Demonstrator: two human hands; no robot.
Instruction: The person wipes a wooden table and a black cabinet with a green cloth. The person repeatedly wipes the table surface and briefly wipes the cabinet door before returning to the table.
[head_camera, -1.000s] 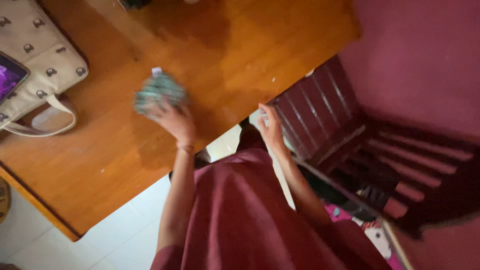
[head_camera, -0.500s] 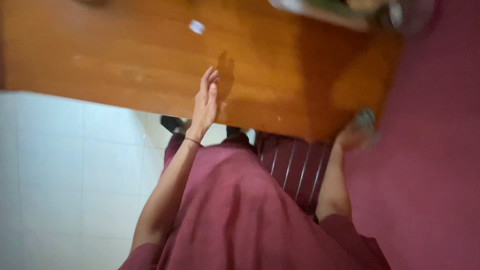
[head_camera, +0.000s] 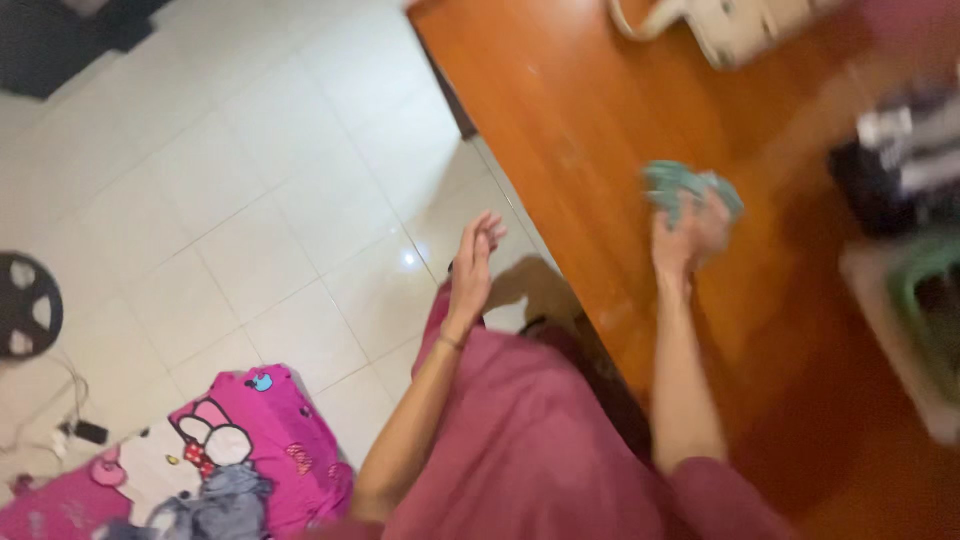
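The person's right hand (head_camera: 688, 232) is pressed down on a crumpled green cloth (head_camera: 690, 190), fingers curled over it; the cloth lies on the wooden table (head_camera: 590, 120), near its left edge. The left hand (head_camera: 474, 262) hangs free over the white tiled floor (head_camera: 250, 180), fingers straight and close together, holding nothing. A beige bag (head_camera: 740, 25) sits at the table's far end. A pink mat (head_camera: 250, 440) lies on the floor, near left.

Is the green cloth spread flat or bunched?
Bunched: the cloth sits as a crumpled wad under the right hand on the table.
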